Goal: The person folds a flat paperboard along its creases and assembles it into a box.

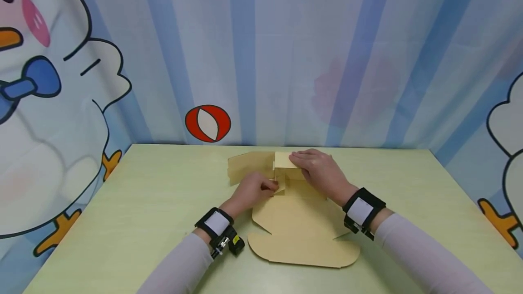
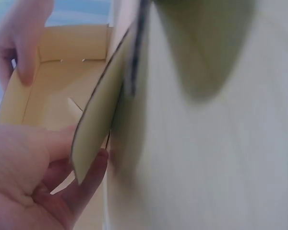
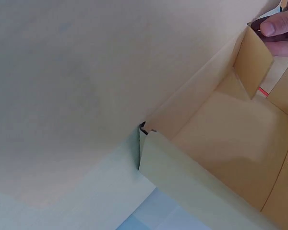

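Observation:
A partly folded cardboard box [image 1: 300, 219] lies on the table, its wide rounded lid flap toward the near edge. My left hand [image 1: 255, 189] is at the box's left side, and its thumb and fingers pinch a small flap [image 2: 93, 129] in the left wrist view. My right hand [image 1: 320, 171] grips the far right wall, thumb inside and fingers outside, as the left wrist view shows. A side panel [image 1: 250, 167] sticks out to the left, unfolded. In the right wrist view, a raised wall [image 3: 197, 177] and a corner flap [image 3: 253, 62] stand around the box floor.
The pale wooden table [image 1: 171, 203] extends on both sides of the box. Behind it hangs a striped blue curtain [image 1: 286, 58] with cartoon prints, close to the table's back edge. Each wrist wears a black strap with a small device.

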`<state>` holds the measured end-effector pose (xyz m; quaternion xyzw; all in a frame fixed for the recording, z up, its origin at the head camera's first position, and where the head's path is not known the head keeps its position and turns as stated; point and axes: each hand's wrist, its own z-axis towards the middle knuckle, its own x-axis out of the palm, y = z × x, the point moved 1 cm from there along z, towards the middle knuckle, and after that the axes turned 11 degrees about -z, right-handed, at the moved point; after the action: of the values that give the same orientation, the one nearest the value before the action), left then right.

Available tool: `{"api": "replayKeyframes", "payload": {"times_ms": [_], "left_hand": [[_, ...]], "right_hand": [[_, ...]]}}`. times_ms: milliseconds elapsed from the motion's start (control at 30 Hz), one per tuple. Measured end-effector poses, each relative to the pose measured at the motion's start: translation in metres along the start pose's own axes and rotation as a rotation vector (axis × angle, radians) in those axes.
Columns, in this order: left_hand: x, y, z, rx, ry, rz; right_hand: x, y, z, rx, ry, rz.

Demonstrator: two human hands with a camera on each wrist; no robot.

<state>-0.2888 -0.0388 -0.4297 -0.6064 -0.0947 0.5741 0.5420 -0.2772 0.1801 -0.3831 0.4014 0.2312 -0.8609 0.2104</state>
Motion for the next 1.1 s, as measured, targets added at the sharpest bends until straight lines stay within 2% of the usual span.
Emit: {"api": "replayKeyframes", "payload": {"times_ms": [200, 400, 533, 633, 733, 800, 867, 1100], "left_hand": [[-0.008, 0.000, -0.004, -0.068, -0.068, 0.003], [-0.021, -0.010, -0.005, -0.109, -0.142, -0.016], [-0.034, -0.020, -0.003, -0.073, -0.245, -0.019], [-0.043, -0.027, 0.001, -0.003, -0.327, -0.012], [-0.050, -0.031, 0.006, 0.059, -0.370, 0.015], [-0.053, -0.032, 0.009, 0.080, -0.374, 0.056], [-0.056, -0.032, 0.012, 0.073, -0.360, 0.112], [-0.063, -0.023, 0.018, -0.060, -0.239, 0.304]], "right_hand": [[-0.002, -0.001, 0.000, 0.006, 0.001, -0.003], [-0.003, 0.000, 0.000, 0.015, 0.015, 0.007], [-0.003, 0.000, 0.000, 0.018, 0.022, 0.011], [-0.002, -0.001, 0.000, 0.019, 0.018, 0.015], [-0.002, -0.001, -0.001, 0.020, 0.009, 0.019], [-0.002, -0.002, -0.001, 0.019, 0.005, 0.022], [-0.002, -0.002, -0.001, 0.017, 0.002, 0.025], [-0.001, 0.000, -0.001, 0.012, 0.003, 0.014]]}}
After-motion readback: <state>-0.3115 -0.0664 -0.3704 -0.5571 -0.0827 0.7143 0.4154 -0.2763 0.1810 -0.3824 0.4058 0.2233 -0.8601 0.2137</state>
